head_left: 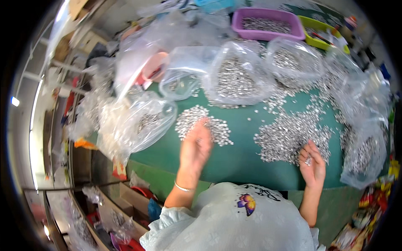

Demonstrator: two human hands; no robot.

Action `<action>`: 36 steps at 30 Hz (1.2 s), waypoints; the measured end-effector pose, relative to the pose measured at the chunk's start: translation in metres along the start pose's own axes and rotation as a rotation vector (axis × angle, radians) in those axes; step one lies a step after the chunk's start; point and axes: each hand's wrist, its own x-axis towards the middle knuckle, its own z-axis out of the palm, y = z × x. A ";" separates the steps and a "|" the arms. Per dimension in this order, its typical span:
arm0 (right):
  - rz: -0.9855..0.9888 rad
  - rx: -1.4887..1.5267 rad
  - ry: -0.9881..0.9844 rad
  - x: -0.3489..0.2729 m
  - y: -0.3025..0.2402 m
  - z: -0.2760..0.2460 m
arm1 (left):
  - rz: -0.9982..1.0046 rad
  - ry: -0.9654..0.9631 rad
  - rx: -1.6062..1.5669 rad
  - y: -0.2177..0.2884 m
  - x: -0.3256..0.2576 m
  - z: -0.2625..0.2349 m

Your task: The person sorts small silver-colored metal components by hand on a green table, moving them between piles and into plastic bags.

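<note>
My left hand lies palm down on the green table, its fingertips touching a heap of small silver metal parts. My right hand rests at the near edge of a larger spread of the same silver parts, palm up, with a few parts pinched in its curled fingers. A thin bracelet circles my left wrist.
Several clear plastic bags of silver parts ring the table: one at the left, one at the middle back, one at the right edge. A purple tray and a yellow-green tray stand at the back. Shelves and boxes sit lower left.
</note>
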 end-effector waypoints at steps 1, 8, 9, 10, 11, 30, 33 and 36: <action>-0.003 -0.002 0.028 -0.004 0.004 0.005 | -0.197 -0.026 0.160 -0.022 -0.011 0.015; -0.024 -0.673 -0.043 -0.026 0.053 0.025 | -1.015 -0.222 0.008 -0.140 -0.014 0.018; -0.125 -0.918 -0.148 -0.028 0.058 0.028 | -0.997 -0.200 0.040 -0.144 -0.015 0.019; -0.223 -1.165 -0.254 -0.027 0.062 0.033 | -0.979 -0.178 0.072 -0.147 -0.017 0.021; -0.325 -1.406 -0.366 -0.027 0.065 0.038 | -0.957 -0.158 0.111 -0.148 -0.017 0.023; 0.048 0.098 0.120 -0.008 0.083 0.030 | 0.826 -0.774 1.065 -0.167 -0.016 0.065; 0.040 0.172 0.046 0.001 0.079 -0.004 | 0.884 -0.814 0.847 -0.165 -0.009 0.062; -0.079 -0.296 0.112 -0.002 0.043 0.005 | 0.943 -0.635 1.087 -0.148 0.006 0.060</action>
